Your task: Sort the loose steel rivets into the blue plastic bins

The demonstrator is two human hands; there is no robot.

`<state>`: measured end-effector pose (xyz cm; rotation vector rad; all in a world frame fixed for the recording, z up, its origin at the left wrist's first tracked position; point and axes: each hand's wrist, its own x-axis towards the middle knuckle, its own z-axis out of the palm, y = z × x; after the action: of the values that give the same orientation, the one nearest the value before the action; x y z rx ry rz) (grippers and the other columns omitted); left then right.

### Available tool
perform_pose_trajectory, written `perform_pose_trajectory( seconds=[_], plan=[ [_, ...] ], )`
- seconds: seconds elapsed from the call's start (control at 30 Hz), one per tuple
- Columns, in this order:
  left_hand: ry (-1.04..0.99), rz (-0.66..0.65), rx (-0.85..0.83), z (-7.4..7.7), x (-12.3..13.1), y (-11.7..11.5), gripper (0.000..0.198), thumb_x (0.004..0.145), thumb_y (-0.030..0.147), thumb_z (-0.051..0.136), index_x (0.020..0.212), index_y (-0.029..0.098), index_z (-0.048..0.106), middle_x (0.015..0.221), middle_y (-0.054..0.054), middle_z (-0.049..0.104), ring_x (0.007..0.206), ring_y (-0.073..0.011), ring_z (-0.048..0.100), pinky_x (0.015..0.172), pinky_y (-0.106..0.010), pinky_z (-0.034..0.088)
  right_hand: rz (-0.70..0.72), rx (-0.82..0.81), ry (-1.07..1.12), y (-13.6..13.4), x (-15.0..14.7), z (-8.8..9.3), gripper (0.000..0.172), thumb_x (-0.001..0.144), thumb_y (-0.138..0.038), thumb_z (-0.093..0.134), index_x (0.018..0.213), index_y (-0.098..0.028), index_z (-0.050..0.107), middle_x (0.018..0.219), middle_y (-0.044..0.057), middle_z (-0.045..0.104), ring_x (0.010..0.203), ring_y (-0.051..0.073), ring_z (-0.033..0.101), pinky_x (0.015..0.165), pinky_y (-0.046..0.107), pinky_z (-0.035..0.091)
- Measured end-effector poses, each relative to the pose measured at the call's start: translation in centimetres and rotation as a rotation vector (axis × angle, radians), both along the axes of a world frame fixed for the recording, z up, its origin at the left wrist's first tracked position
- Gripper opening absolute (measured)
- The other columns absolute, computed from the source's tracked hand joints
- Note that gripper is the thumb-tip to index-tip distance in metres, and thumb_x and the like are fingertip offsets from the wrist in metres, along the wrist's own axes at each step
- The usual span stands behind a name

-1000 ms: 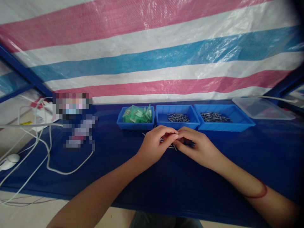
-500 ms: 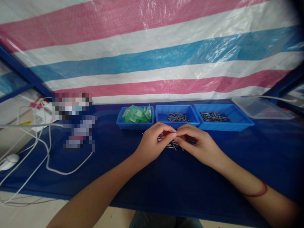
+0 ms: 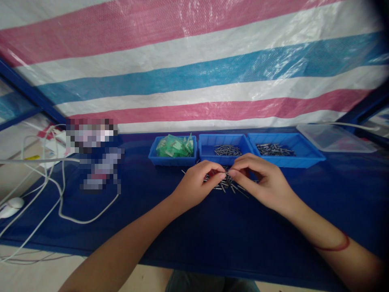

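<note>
My left hand (image 3: pixel 197 183) and my right hand (image 3: pixel 263 181) meet fingertip to fingertip over a small heap of thin metal pins (image 3: pixel 228 186) on the blue table (image 3: pixel 212 231). Both hands are closed in a pinch. What they pinch between them is too small to name; a bit of red shows inside my left fingers. Just behind the hands stand three blue bins: the left bin (image 3: pixel 173 160) holds green plastic parts, the middle bin (image 3: pixel 209 146) and the right bin (image 3: pixel 304 158) hold metal pins.
A clear plastic lid or tray (image 3: pixel 334 138) lies at the far right. White cables (image 3: pixel 60 194) loop over the table's left side, with a white mouse (image 3: pixel 10 206) beyond the edge. A striped tarp (image 3: pixel 194 65) hangs behind the table.
My right hand has lifted and shifted a little to the right, uncovering more of the pin heap. My left hand has stayed almost in place, still pinching.
</note>
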<state>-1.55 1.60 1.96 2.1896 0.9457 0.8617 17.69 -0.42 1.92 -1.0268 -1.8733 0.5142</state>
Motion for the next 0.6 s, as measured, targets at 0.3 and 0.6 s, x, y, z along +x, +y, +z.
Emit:
perform_pose_trajectory(
  seconds=[0.3, 0.6],
  plan=[
    [0.479, -0.085, 0.275, -0.5, -0.6, -0.2, 0.038, 0.089, 0.045, 0.050, 0.118, 0.022, 0.056, 0.116, -0.007, 0.058, 0.106, -0.0229, 0.049, 0.086, -0.036, 0.039, -0.640, 0.063, -0.097, 1.9, 6.6, 0.9, 0.019, 0.085, -0.043, 0.052, 0.078, -0.027, 0.060, 0.077, 0.005, 0.061, 0.071, 0.026, 0.057, 0.064, 0.041, 0.043],
    [0.567, -0.095, 0.342, -0.8, -0.6, -0.4, 0.023, 0.092, 0.036, 0.048, 0.102, 0.024, 0.065, 0.109, -0.003, 0.059, 0.100, -0.0197, 0.050, 0.080, -0.033, 0.033, -0.819, -0.033, -0.300, 2.7, 8.2, 0.5, 0.022, 0.080, -0.038, 0.057, 0.091, -0.023, 0.066, 0.081, 0.005, 0.066, 0.064, 0.021, 0.055, 0.062, 0.036, 0.041]
  ],
)
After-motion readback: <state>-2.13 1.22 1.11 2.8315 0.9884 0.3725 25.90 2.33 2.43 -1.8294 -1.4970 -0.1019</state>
